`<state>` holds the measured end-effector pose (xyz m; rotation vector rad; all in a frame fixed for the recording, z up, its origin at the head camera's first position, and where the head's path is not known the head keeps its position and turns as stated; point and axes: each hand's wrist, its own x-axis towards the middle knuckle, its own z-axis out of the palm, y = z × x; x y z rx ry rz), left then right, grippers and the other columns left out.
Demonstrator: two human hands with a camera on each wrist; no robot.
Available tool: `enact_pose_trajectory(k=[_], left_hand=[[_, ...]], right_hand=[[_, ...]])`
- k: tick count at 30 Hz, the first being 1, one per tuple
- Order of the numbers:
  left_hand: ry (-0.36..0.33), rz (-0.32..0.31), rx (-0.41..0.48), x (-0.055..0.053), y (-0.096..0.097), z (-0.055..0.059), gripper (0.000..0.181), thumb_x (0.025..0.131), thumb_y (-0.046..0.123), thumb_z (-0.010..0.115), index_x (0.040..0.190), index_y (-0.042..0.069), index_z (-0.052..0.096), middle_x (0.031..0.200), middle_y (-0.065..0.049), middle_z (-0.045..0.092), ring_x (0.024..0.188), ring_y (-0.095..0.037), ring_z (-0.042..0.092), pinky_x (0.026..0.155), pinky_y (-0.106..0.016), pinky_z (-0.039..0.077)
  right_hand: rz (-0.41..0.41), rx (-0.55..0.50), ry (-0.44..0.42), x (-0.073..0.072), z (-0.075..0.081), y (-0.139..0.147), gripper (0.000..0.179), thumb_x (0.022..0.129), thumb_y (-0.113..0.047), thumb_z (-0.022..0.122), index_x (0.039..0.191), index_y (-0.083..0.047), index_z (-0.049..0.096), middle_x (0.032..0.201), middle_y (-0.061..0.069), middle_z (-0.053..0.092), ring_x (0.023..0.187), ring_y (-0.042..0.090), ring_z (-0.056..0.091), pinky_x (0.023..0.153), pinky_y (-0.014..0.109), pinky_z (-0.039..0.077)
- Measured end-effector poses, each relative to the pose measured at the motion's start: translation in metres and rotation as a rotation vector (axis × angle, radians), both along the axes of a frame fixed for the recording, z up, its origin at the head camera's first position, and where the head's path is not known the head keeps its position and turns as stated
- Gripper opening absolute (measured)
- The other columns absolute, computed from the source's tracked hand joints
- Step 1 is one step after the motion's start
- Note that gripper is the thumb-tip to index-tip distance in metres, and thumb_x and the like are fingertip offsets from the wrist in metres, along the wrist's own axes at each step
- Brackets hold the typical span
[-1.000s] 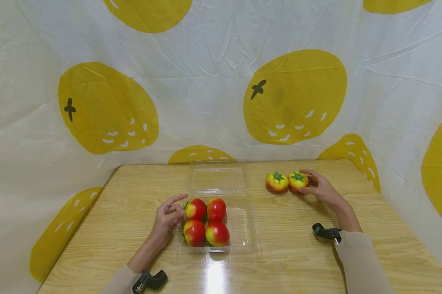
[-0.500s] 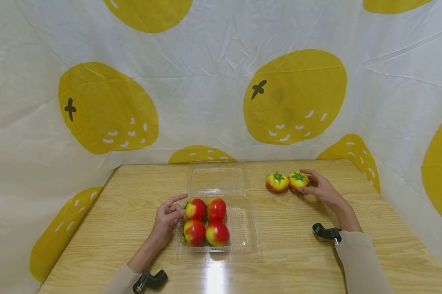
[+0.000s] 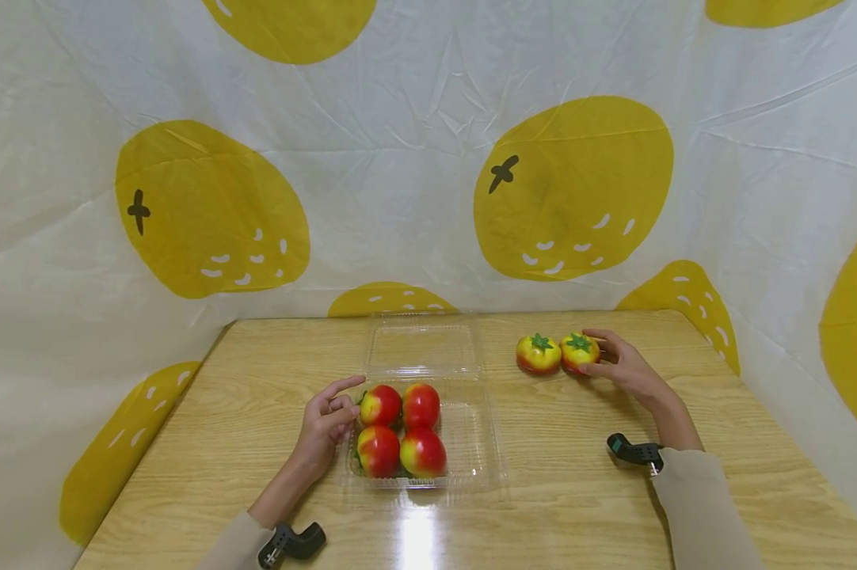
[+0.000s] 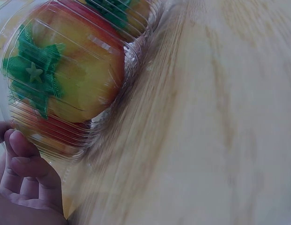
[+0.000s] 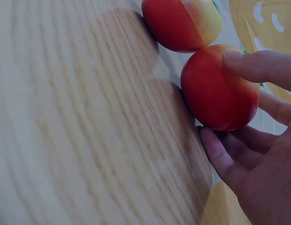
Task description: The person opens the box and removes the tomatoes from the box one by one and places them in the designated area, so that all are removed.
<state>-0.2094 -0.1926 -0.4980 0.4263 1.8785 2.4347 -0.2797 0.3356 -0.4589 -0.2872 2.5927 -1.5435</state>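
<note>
In the head view, a clear hinged plastic container lies with its lid folded back. Inside its left part sit several red-and-yellow toy tomatoes on their sides, green leaves toward the left. My left hand pinches the container's left wall between thumb and fingertips, with the index finger stretched out beyond it. Two more toy tomatoes stand side by side at the back right, leaves up. Around the right one, my right hand curls its thumb and fingers while it rests on the table.
The other upright tomato stands against the held one's left side. The wooden table ends at the back against a white curtain printed with yellow fruit. Black wrist mounts sit by both sleeves.
</note>
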Motion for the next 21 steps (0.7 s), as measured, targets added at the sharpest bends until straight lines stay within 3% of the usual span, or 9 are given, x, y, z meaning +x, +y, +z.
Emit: enact_pose_trajectory(k=[21], left_hand=[[0.021,0.011,-0.019,-0.0004,0.0003,-0.0010,0.050,0.095,-0.006,0.056,0.143,-0.014,0.046,0.067,0.004,0.056,0.053,-0.009,0.045,0.047,-0.015,0.041]], right_hand=[[-0.007,-0.006,0.037,0.0003,0.0006,0.0058,0.080,0.096,-0.015,0.071,0.160,0.001,0.026,0.160,0.036,0.029,0.144,0.058,0.033,0.114,0.072,0.033]])
